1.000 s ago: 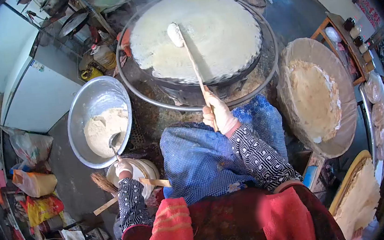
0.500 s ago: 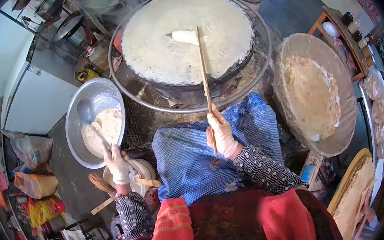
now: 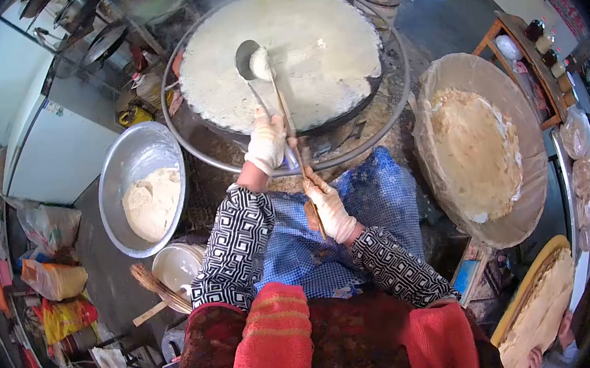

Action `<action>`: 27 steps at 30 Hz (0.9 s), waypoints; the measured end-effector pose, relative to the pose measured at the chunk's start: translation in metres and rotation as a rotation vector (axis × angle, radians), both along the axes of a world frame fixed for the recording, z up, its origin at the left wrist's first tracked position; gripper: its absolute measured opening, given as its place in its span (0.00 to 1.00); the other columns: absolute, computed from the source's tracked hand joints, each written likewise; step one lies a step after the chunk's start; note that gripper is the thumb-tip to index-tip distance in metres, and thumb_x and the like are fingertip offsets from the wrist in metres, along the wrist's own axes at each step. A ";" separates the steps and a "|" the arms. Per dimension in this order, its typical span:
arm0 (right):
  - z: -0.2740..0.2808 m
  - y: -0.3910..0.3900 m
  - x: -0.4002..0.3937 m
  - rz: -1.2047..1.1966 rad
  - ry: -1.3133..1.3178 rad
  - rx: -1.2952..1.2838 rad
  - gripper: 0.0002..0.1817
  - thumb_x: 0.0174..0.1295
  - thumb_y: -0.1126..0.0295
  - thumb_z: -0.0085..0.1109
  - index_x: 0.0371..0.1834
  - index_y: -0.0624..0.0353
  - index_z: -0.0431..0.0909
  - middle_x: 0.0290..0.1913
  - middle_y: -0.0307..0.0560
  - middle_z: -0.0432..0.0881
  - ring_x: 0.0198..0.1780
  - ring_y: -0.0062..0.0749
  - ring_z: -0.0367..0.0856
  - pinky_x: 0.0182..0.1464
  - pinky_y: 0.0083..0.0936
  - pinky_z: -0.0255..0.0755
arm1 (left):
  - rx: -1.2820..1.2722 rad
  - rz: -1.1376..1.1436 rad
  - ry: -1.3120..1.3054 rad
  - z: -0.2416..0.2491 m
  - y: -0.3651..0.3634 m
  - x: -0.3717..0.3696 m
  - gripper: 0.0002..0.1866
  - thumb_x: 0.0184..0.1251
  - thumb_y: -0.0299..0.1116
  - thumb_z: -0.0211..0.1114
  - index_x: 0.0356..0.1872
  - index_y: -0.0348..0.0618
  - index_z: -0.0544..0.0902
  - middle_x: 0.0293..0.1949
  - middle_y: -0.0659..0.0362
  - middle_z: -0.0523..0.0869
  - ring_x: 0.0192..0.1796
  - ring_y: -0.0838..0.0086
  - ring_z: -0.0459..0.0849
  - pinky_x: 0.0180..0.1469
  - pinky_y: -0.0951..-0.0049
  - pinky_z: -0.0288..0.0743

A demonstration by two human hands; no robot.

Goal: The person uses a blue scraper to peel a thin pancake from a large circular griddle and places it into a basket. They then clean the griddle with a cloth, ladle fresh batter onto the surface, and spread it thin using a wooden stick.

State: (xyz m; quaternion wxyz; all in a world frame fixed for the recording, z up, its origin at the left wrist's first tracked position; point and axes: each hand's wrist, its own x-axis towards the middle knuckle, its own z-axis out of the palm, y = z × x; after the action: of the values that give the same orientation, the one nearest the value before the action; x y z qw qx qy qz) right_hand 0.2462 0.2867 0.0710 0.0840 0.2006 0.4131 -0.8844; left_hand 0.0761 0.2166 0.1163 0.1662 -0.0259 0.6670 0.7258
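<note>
Where the pale batter (image 3: 327, 83) lies as a thin, wet layer over the round griddle (image 3: 364, 101), the ladle (image 3: 248, 59) and the wooden-handled spreader (image 3: 282, 106) come close together above it. The person's gloved left hand (image 3: 267, 144) has its fingers closed around the ladle's handle; the gloved right hand (image 3: 331, 210) has its fingers wrapped around the lower part of the spreader's stick. The batter looks soft and easily torn, better worked with a tool than by hand. The ladle seems stiff and fairly light, best held along its handle, clear of the steam and hot surface. The spreader's long, slender stick should be rigid, but its batter-coated head looks slippery and may weigh down the far end, so a low, firm grip on dry wood suits it.

Half a second earlier, the left hand was over the metal basin (image 3: 104, 204) with the ladle inside; now the ladle's bowl is over the griddle, just beside the spreader's head. That head pointed left from the stick's upper part; now the stick leans left toward it. The thick mixture (image 3: 155, 202) remains in the basin.
</note>
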 end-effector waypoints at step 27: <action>0.023 0.217 -0.039 0.051 0.108 1.829 0.23 0.67 0.62 0.57 0.66 0.37 0.72 0.39 0.53 0.87 0.34 0.42 0.87 0.36 0.33 0.79 | 0.407 0.475 -0.696 -0.140 -0.468 0.065 0.07 0.71 0.29 0.56 0.42 0.34 0.74 0.33 0.52 0.77 0.22 0.78 0.73 0.19 0.83 0.73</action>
State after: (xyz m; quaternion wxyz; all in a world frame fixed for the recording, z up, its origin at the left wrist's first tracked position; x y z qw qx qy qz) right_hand 0.2075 0.5040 0.0940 -0.1075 0.1381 0.9599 -0.2190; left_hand 0.1412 -0.2510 -0.0240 0.2107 -0.3867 0.3915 0.8080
